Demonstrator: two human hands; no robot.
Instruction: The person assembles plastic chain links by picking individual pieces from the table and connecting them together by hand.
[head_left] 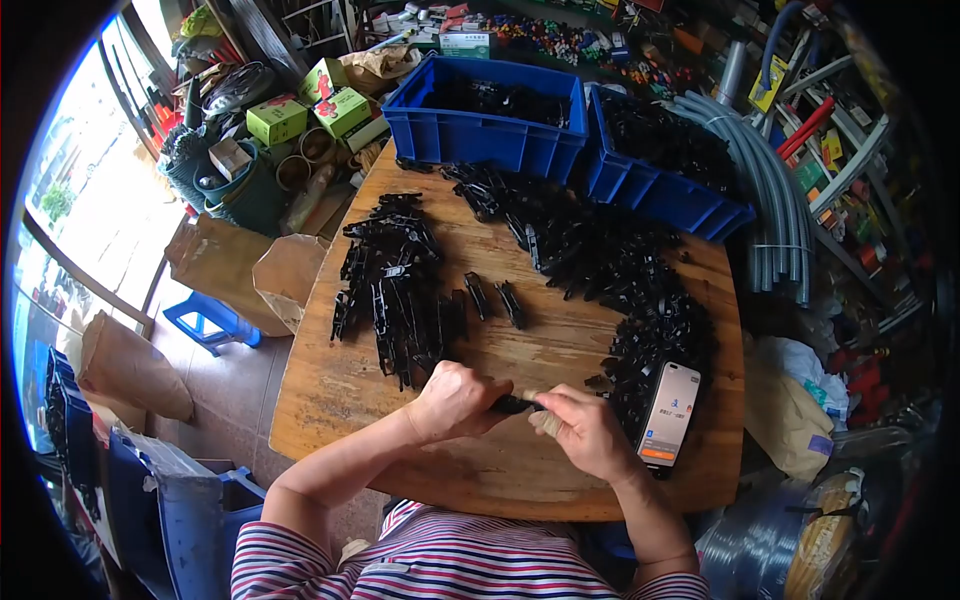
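Wooden table (560, 345) under black piece (511, 404) between left fingers (484, 391) and right fingers (562, 402).

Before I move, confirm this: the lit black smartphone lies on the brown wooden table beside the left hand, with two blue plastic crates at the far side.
Wrong hand: the head view shows the lit black smartphone beside the right hand, not the left hand. It does lie on the brown wooden table, with two blue plastic crates at the far side.

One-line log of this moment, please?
left hand: gripping black piece; right hand: at its end; table: black pieces, phone; far side: blue bins
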